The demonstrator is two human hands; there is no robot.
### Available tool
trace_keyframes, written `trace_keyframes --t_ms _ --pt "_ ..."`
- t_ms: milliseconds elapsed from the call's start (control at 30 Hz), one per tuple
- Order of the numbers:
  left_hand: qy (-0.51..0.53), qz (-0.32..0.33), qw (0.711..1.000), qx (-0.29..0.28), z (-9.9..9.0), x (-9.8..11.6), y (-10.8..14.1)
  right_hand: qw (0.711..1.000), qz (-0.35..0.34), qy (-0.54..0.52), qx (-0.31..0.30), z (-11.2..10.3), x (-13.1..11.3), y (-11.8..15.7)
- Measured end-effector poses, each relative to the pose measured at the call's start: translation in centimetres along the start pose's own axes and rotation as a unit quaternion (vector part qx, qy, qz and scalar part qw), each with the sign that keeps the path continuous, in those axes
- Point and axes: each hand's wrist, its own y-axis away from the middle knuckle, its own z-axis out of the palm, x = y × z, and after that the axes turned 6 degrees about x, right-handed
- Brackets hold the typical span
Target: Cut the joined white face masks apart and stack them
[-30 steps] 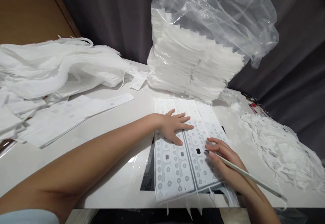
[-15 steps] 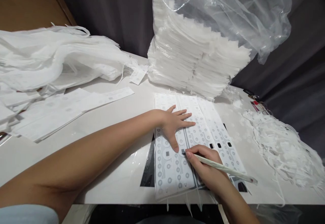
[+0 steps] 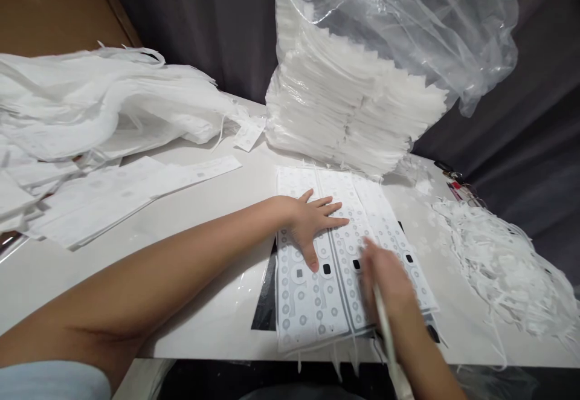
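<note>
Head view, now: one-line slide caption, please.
Left hand spread on patterned white sheets; the blurred right hand, over their right part, holds a slim pale tool.

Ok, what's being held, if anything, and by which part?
The right hand holds a slim pale tool, apparently near its far end; blur hides the exact grip. The left hand grips nothing, lying spread on printed sheets.

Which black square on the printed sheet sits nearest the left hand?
The leftmost black square, just beside the left hand, at its thumb; the other visible black squares lie farther right.
</note>
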Motion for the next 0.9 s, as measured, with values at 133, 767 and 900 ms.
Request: trace_keyframes --t_ms 133,767,900 --pt "0.024 0.002 1.0 0.001 -0.5 0.0 0.1 0.991 0.097 0.065 0.07 -2.9 1.7 -1.3" --pt "0.069 -0.107 0.991 0.03 0.1 0.4 0.2 0.934 0.162 -0.27 -0.169 2.2 -6.6 -1.1" --pt "0.037 -0.114 0.993 0.004 -0.3 1.0 0.5 0.966 0.026 -0.217 -0.134 3.2 -7.3 0.0"
